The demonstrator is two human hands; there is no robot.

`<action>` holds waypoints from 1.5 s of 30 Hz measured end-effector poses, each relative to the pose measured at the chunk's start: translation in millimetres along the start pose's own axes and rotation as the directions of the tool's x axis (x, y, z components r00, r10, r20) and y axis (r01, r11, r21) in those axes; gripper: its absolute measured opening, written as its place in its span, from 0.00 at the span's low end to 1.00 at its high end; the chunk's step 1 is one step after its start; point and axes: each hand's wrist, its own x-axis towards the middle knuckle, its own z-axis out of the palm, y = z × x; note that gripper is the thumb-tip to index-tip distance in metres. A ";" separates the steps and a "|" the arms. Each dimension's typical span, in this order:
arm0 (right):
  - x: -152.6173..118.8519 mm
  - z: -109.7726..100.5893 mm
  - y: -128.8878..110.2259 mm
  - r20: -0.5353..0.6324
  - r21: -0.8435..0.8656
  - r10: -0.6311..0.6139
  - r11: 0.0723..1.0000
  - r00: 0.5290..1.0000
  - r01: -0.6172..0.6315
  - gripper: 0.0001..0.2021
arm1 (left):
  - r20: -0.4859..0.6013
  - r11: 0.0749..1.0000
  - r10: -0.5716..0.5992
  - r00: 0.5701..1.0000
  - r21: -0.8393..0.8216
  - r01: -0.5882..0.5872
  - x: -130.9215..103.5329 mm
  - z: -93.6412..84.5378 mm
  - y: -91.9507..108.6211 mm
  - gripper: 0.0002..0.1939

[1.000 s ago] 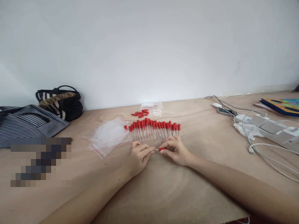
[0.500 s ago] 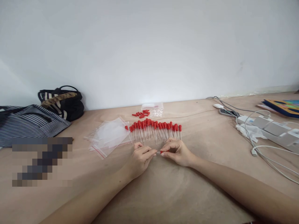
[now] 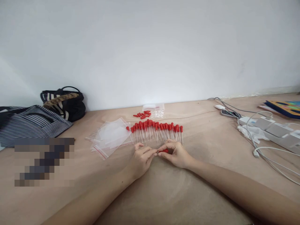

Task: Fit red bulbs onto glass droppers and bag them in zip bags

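Note:
Just in front of the row of droppers, my two hands meet at the fingertips. My right hand (image 3: 177,154) is closed in a pinch on a red rubber bulb (image 3: 165,151), whose rear end shows between thumb and fingers. My left hand (image 3: 143,157) pinches the thin clear dropper tube on the bulb's left side; the tube itself is now hidden by the fingers. Beyond the hands lie several droppers (image 3: 152,132) side by side in an arc, red bulbs away from me and clear tips towards me. Behind them is a small heap of loose red bulbs (image 3: 143,115).
Clear zip bags (image 3: 111,134) lie spread left of the droppers. Clear thin tubes (image 3: 158,113) and a small bag sit near the wall. At left are a striped bag (image 3: 35,123) and a black bag (image 3: 75,106). A power strip (image 3: 278,131) with white cables (image 3: 269,149) occupies the right.
My right hand has moved slightly left, closing the gap to my left fingertips, so the clear tube between them no longer shows. More of the red bulb is visible in its pinch.

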 end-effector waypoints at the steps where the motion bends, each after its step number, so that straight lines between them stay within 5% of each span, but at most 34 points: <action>1: 0.0 -1.4 -0.1 0.001 -0.027 -0.008 1.000 1.000 0.008 0.07 | 0.001 1.000 -0.009 1.000 -0.007 0.009 0.0 0.8 -0.9 0.11; 12: -1.0 -3.4 5.6 -0.064 -0.226 -0.196 0.958 0.979 0.177 0.05 | -0.020 0.996 -0.073 0.997 -0.044 0.073 0.1 0.1 3.7 0.10; 24: 6.0 -10.8 2.4 -0.004 -0.144 -0.100 0.985 0.995 0.098 0.07 | -0.014 0.997 -0.080 0.997 -0.021 0.080 4.4 -1.2 3.1 0.10; 28: 12.8 -39.1 19.4 -0.215 -0.001 0.005 1.000 0.977 -0.005 0.10 | -0.016 0.983 -0.131 0.991 0.128 0.132 6.5 -20.2 -10.5 0.13; 31: 16.0 -76.2 44.9 -0.367 0.122 0.201 0.978 0.908 -0.167 0.14 | -0.057 0.915 -0.294 0.954 0.271 0.298 2.3 -41.9 -37.3 0.11; 36: 13.7 -127.4 77.7 -0.194 0.194 0.308 0.943 0.931 -0.271 0.17 | 0.051 0.840 -0.485 0.873 0.305 0.449 -17.4 -70.2 -83.1 0.12; 41: 16.3 -128.1 90.2 -0.005 0.208 0.404 0.895 0.915 -0.394 0.20 | 0.159 0.810 -0.556 0.816 0.326 0.488 -29.9 -75.7 -90.2 0.14; 45: 26.5 -110.3 101.6 -0.018 0.141 0.471 0.874 0.882 -0.464 0.20 | 0.133 0.708 -0.650 0.748 0.464 0.533 -25.8 -72.9 -80.2 0.14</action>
